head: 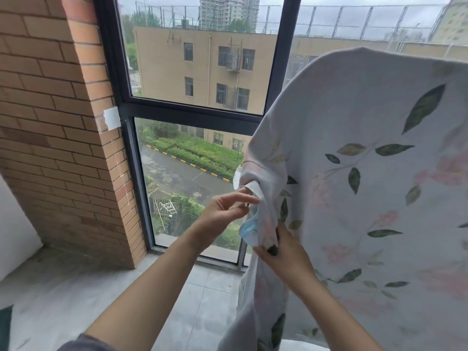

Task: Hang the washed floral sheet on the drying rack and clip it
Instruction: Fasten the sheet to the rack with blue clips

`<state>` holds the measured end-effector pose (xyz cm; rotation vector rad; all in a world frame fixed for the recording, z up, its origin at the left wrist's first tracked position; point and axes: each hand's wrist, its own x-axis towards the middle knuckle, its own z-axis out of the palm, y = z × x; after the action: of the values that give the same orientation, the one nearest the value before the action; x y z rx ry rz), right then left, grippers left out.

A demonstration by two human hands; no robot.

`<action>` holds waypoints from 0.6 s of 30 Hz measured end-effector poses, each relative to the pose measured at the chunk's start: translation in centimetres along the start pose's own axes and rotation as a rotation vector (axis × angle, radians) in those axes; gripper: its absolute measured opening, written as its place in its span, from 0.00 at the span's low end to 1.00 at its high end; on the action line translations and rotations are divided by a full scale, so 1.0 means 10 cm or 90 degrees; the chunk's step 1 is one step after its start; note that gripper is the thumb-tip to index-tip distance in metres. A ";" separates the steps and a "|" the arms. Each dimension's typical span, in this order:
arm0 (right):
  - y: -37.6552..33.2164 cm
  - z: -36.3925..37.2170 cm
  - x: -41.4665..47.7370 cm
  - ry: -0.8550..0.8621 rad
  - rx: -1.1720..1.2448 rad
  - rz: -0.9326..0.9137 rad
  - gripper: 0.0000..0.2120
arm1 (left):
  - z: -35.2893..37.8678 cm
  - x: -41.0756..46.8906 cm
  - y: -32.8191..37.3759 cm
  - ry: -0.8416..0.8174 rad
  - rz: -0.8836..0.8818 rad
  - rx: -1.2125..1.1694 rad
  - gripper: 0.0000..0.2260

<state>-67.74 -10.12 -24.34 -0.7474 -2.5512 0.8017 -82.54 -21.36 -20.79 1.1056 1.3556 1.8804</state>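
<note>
While the floral sheet (pixel 367 173) hangs draped over a support hidden beneath it, filling the right side of the view, both hands are at work on its left edge. It's pale cloth printed with green leaves and pink blossoms, rising to a rounded crest against the glass and falling past the bottom of the frame.

Right hand (pixel 283 252): fingers curled round a bunched fold of the sheet, gripping it. Just above that grip a scrap of light blue (pixel 249 230) peeks out of the gathers, and what it is I can't tell.

Left hand (pixel 228 206): at the sheet's edge from the left, fingers stretched almost straight, tips right up against the folded white hem (pixel 249 187). Whether it nips that hem or only touches it, I cannot tell. Something small and dark shows between thumb and forefinger, too tiny to name.

Behind the hands stands the window (pixel 192 108) with its dark frame. Left of it is a brick wall (pixel 50 122), with a piece of white tape (pixel 111 119) stuck where brick meets frame. Grey floor tiles (pixel 101 287) lie below.

Outside the glass there's a beige building (pixel 164 72), a grey road (pixel 177 173) edged with a yellow-and-black kerb, and green hedges (pixel 202 150) alongside. At the very bottom a pale rounded shape (pixel 298 344) shows under the sheet, and I can't make it out.
</note>
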 end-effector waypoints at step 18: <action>-0.35 -0.54 0.34 0.044 0.396 -0.085 0.05 | 0.10 0.39 -0.05 0.427 0.276 0.483 0.06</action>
<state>-69.18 -8.29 -17.40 -0.3870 -2.0735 1.3912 -83.66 -17.50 -19.98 1.2239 2.5217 2.2151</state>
